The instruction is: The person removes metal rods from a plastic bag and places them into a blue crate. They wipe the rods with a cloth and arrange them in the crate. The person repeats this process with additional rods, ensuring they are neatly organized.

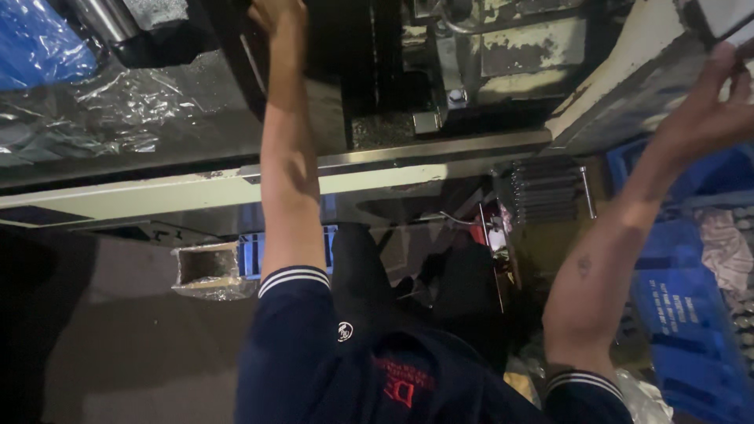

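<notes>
- The scene is a dim workshop, seen from above, with a worn cream-painted metal machine (pixel 503 47) across the top and a grey floor (pixel 118 330) below.
- At far left, crumpled clear plastic sheet (pixel 94 118) lies on the machine bed, beside a blue plastic bag (pixel 35 43).
- The left hand (pixel 276 20) reaches up into the dark machine opening (pixel 345 47); it is partly cut by the frame edge, so I cannot tell if it grips something.
- Below the forearm, a long pale metal rail (pixel 157 188) runs sideways.
- The right hand (pixel 707 110) is at upper right, fingers spread and touching the cream machine edge (pixel 628 71).
- Under it stand blue plastic crates (pixel 683 314).
</notes>
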